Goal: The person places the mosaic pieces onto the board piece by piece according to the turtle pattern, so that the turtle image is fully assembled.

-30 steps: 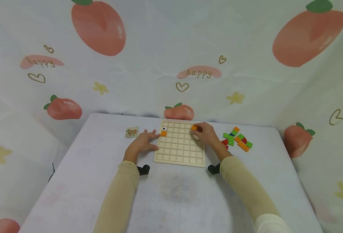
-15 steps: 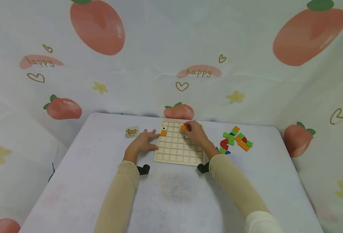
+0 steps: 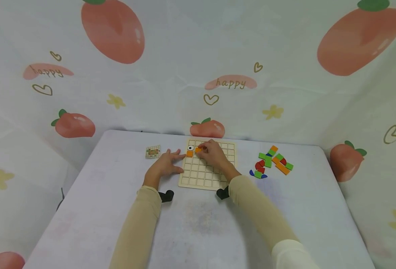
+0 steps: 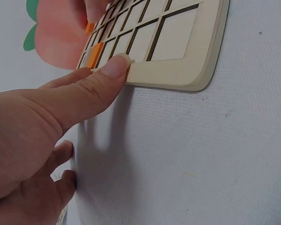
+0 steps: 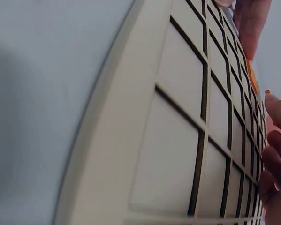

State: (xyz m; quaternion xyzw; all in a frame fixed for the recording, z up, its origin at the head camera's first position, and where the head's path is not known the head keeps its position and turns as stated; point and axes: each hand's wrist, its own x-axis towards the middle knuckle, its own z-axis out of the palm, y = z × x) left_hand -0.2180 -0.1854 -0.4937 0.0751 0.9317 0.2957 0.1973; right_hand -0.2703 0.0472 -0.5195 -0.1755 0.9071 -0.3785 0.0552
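A pale wooden grid board [image 3: 200, 175] lies on the table. Near its far left corner sit a white eye tile [image 3: 190, 148] and, just nearer, an orange square tile [image 3: 189, 154]. My right hand [image 3: 214, 154] pinches another orange tile [image 3: 198, 150] over the board, just right of the eye tile; whether it touches the grid cannot be told. At the left edge rests my left hand [image 3: 164, 165], its fingers spread. In the left wrist view, the thumb of the left hand [image 4: 60, 105] presses on the rim of the board [image 4: 178, 75].
Left of the board lies a small printed picture card [image 3: 153, 151]. Several loose pieces are spread to the right, among them a green piece [image 3: 267, 161], an orange strip [image 3: 282, 169] and a red piece [image 3: 260, 164]. A patterned cloth [image 3: 171, 67] hangs behind the table [image 3: 100, 209].
My right hand has moved left across the far part of the board with the orange tile, from the right side to beside the eye tile. The left hand has stayed in place.
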